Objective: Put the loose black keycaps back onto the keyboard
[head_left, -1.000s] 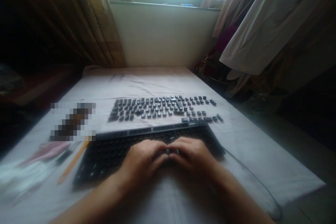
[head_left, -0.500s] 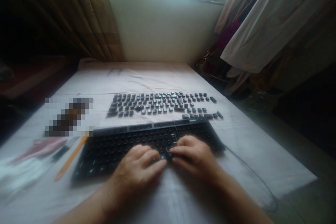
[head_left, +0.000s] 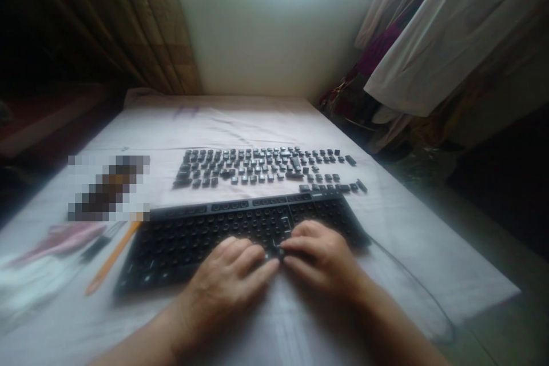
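Note:
A black keyboard [head_left: 193, 238] with most of its keycaps off lies at a slant across the cloth, small round posts showing in rows. At its front edge, right of the middle, my left hand [head_left: 235, 269] and my right hand [head_left: 323, 254] meet. Thumb and forefinger of each are pinched at a small dark keycap [head_left: 280, 252], which the fingertips partly cover. Whether it is fixed to the board I cannot tell. Behind the keyboard, loose black keycaps [head_left: 257, 169] are laid out in rows. A few keycaps [head_left: 148, 277] sit on the board's front left corner.
Left of the keyboard lie an orange stick-like tool [head_left: 112, 257], a dark brush-like thing [head_left: 94, 247], a pink cloth [head_left: 71, 238] and a white cloth [head_left: 36, 283]. A blurred-out patch hides something behind them. The keyboard's cable [head_left: 412, 274] runs right, towards the edge of the cloth-covered surface [head_left: 472, 280].
My left thumb and forefinger have shifted slightly right, closer to my right fingertips. The view has tilted down a little. The keyboard and the loose keycaps stay in place.

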`<act>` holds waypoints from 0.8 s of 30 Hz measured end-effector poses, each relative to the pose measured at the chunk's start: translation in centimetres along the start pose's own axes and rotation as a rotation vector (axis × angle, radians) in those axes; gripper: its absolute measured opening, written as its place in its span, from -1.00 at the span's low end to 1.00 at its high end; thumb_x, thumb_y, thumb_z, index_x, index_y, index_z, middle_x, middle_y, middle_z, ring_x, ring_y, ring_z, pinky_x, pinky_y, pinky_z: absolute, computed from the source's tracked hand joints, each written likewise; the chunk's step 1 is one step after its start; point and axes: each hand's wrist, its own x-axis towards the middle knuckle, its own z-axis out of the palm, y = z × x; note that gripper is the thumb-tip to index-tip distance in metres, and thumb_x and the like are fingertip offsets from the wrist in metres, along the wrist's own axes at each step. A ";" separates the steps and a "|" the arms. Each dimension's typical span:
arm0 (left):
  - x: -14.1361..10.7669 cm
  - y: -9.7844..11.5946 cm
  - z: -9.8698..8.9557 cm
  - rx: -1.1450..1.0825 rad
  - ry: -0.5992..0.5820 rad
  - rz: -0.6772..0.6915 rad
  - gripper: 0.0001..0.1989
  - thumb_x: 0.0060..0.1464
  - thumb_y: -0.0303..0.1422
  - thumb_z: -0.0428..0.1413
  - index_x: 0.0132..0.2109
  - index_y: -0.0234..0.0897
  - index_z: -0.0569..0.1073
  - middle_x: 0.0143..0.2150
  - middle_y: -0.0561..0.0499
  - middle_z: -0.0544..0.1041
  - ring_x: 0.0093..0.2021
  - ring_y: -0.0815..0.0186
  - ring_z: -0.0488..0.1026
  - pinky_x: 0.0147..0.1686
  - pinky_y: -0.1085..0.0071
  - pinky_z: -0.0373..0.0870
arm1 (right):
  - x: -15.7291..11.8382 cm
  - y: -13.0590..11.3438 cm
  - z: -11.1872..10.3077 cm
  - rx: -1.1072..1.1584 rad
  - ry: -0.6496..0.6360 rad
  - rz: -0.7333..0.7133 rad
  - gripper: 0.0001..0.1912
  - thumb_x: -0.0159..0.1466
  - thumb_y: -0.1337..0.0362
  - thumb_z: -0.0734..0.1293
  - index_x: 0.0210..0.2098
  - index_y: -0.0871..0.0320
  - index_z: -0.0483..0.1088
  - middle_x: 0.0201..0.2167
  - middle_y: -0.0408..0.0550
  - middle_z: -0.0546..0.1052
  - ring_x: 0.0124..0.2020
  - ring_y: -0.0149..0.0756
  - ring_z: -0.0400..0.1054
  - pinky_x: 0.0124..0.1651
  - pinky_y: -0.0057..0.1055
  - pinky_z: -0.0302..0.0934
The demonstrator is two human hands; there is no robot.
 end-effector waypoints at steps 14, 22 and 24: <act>0.2 0.0 -0.1 0.009 -0.035 -0.005 -0.71 0.37 -0.44 -0.08 0.07 -0.21 0.49 -0.15 -0.03 0.51 -0.16 0.23 0.39 -0.07 0.26 0.35 | 0.1 -0.1 -0.3 -0.012 -0.071 0.009 -0.86 0.26 0.34 0.39 -0.20 0.12 0.58 -0.31 -0.01 0.58 -0.31 -0.27 0.47 -0.28 -0.38 0.37; 0.3 0.1 -0.2 0.017 -0.044 -0.004 -0.72 0.37 -0.44 -0.07 0.05 -0.23 0.49 -0.18 -0.02 0.50 -0.19 0.24 0.39 -0.09 0.26 0.35 | 0.2 -0.2 -0.1 -0.023 -0.081 0.013 -0.85 0.25 0.35 0.39 -0.20 0.13 0.60 -0.31 0.00 0.58 -0.31 -0.26 0.47 -0.27 -0.38 0.38; 0.3 0.0 -0.2 0.024 -0.042 0.003 -0.73 0.37 -0.44 -0.07 0.05 -0.23 0.49 -0.18 -0.01 0.50 -0.19 0.25 0.40 -0.10 0.26 0.35 | 0.2 -0.2 -0.1 -0.025 -0.092 0.013 -0.85 0.26 0.35 0.39 -0.19 0.13 0.60 -0.31 0.01 0.58 -0.31 -0.27 0.47 -0.28 -0.38 0.38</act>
